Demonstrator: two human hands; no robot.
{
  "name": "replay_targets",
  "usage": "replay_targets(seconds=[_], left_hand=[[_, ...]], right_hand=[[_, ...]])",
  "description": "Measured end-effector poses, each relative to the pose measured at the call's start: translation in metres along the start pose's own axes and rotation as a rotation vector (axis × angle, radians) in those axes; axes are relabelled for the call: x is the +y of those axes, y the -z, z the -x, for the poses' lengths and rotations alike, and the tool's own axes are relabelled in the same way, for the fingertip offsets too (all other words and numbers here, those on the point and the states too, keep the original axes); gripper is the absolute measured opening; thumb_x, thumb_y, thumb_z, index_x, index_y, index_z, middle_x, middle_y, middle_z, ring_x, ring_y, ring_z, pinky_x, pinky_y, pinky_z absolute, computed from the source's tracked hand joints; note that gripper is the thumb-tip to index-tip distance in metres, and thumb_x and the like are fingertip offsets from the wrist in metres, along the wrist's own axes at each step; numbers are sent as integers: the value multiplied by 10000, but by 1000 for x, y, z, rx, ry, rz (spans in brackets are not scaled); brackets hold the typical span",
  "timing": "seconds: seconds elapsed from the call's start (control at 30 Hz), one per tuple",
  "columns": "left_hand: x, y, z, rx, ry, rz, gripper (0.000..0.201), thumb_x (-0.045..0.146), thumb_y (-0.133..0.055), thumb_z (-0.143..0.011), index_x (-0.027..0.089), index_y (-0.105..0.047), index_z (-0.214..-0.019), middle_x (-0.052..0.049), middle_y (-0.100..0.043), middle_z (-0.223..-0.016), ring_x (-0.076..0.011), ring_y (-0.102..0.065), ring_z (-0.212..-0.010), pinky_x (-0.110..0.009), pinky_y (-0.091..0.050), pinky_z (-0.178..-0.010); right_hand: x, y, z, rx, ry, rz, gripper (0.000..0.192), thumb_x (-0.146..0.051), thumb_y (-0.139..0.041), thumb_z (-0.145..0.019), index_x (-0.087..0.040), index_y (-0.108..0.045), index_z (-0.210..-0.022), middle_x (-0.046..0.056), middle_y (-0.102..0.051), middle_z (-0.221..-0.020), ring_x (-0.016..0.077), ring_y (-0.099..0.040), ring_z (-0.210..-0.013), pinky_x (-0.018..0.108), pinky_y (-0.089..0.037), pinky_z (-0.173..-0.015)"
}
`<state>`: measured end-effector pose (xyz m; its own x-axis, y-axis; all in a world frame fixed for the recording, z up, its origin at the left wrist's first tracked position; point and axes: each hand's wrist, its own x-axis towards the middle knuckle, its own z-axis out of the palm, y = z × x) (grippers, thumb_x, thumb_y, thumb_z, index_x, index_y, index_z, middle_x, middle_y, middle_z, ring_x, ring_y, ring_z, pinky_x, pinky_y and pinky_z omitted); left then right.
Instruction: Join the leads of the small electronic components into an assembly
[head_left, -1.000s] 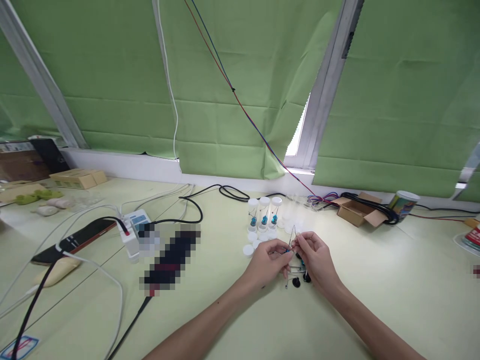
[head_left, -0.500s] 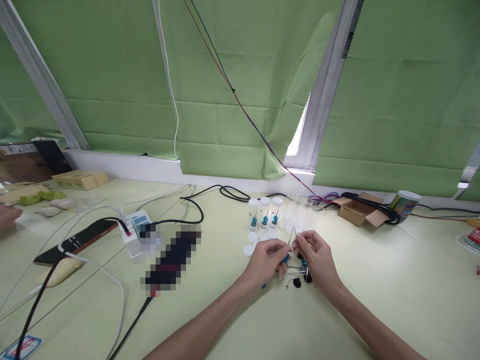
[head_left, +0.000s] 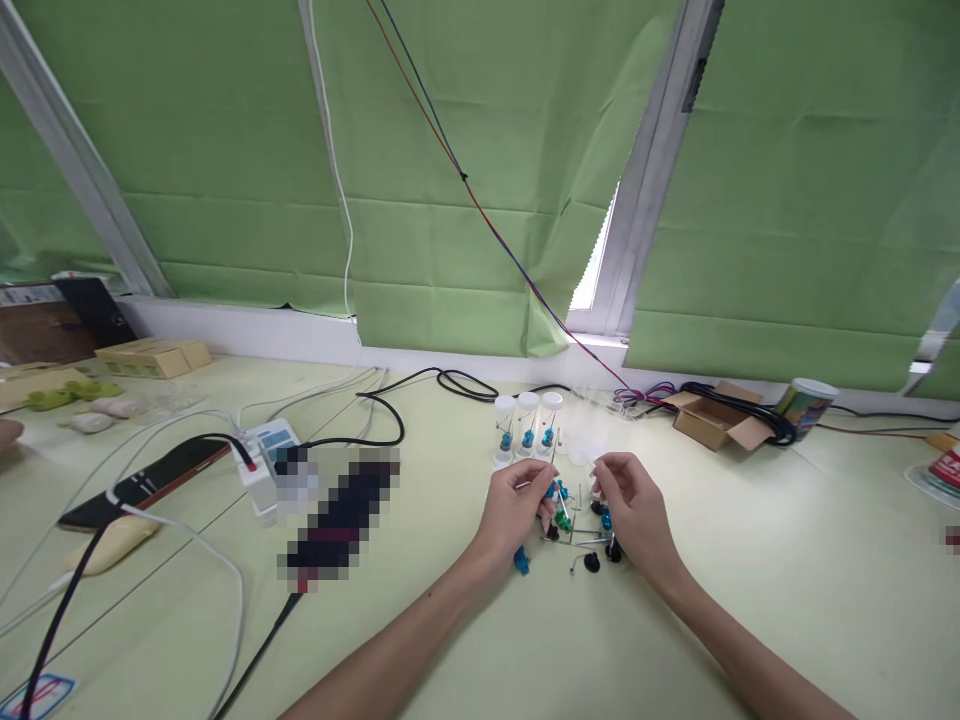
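Note:
My left hand (head_left: 516,508) pinches a small blue component with thin wire leads (head_left: 553,489) just above the table. My right hand (head_left: 636,512) is a short way to its right, fingers curled and fingertips pinched together; whether they hold a lead is too small to see. Between and below the hands lie loose components: a blue one (head_left: 520,561), a green one (head_left: 562,520) and black ones (head_left: 592,563). Just beyond the hands stand three clear capped vials (head_left: 527,422), each with a blue component inside.
A blurred power strip (head_left: 341,520), a white adapter (head_left: 262,470), a phone (head_left: 150,480) and several cables lie to the left. An open cardboard box (head_left: 712,422) and a cup (head_left: 806,405) sit at the back right. Another person's hand (head_left: 7,433) shows at the left edge.
My hands have come apart. The left hand has moved left and slightly up with the blue component, uncovering loose parts under it. The right hand has stayed near its place.

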<state>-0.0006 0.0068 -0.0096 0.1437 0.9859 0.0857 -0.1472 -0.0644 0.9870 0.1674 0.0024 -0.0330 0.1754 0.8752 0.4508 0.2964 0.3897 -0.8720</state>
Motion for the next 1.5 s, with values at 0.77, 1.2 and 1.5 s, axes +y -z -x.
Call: replay_targets(seconds=[0.77, 1.2, 1.5], left_hand=[[-10, 5, -4, 40, -82, -22, 305, 382, -707, -765, 162, -646, -967, -11, -640, -740, -121, -624, -542, -277, -534, -612], [-11, 1, -2, 103, -156, -156, 247, 365, -659, -787, 175, -647, -944, -2, -604, -651, -129, -573, -548, -257, -493, -569], [-13, 1, -1, 108, -165, -161, 260, 385, -671, -770, 185, -666, -937, 2, -608, -646, -122, -556, -524, -243, -467, -533]], right_hand=[[-11, -4, 18, -548, 448, 454, 161, -147, -489, -944, -207, -634, -978, 86, -584, -945, 220, -564, -879, 360, -496, -767], [-5, -18, 28, -559, 444, 500, 130, -98, -537, -913, -188, -622, -873, 74, -562, -909, 221, -550, -884, 373, -507, -793], [-4, -18, 28, -539, 439, 470, 137, -89, -528, -915, -191, -591, -847, 68, -541, -911, 209, -538, -877, 356, -508, -781]])
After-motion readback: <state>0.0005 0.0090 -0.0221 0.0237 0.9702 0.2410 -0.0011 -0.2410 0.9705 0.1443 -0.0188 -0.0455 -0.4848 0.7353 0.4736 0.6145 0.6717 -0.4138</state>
